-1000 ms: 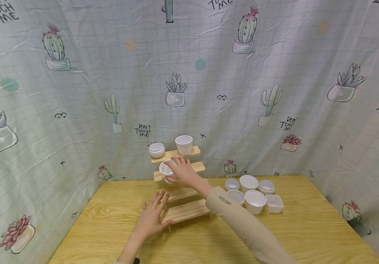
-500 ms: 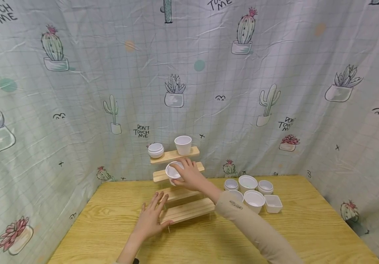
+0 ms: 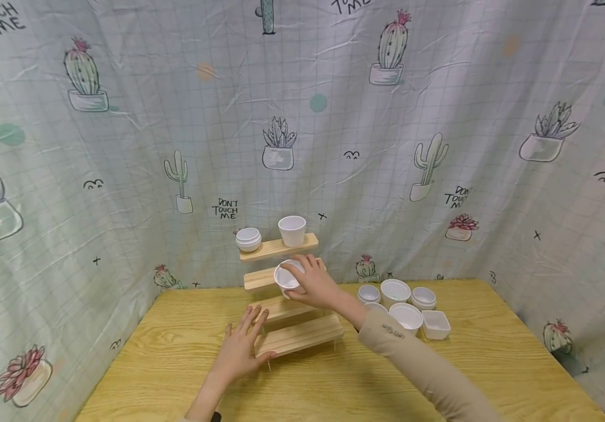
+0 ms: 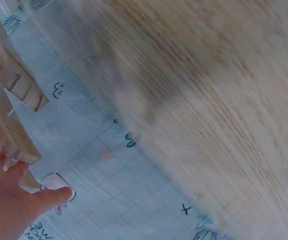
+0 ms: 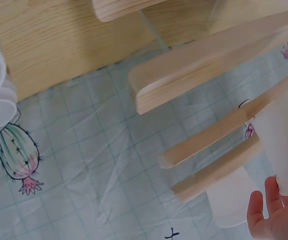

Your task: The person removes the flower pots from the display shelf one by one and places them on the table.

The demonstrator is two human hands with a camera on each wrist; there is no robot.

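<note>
held pot point(image 3: 289, 278): smooth, plastic-looking | stand boards point(image 3: 300, 336): pale wood, matt, fine grain | worktop point(image 3: 376, 381): wood-grain, low sheen | pots point(image 3: 395, 291) near its back edge: smooth, plastic-looking | curtain point(image 3: 323, 132): creased, faintly shiny | sleeve point(image 3: 429, 375): matt cloth

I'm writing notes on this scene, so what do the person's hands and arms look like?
The left hand and right hand are gloveless. A long beige right sleeve has a small dark marking near its cuff. Something black, perhaps a strap, shows beside the left forearm.
</note>
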